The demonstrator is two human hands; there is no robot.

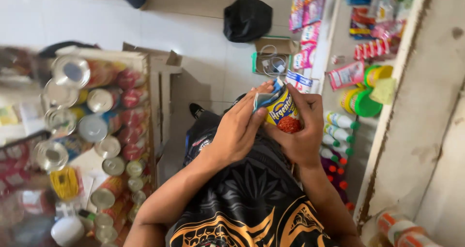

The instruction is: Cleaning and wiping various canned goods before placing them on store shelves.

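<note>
Wooden shelf (154, 89) — stacked tin cans (114, 165)

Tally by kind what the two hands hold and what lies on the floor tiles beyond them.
can, gripped by the right hand: 1
cloth, pressed to the can by the left hand: 1
black bag on the floor: 1
open cardboard box on the floor: 1
Total: 4

The can (283, 112) sits between the left hand (237, 130) and the right hand (302, 130), a cloth (266, 97) against it; stacked tins (104, 130) stand to the left; bottles (339, 130) to the right; a bag (247, 19) lies on the floor (193, 24) beyond.
</note>
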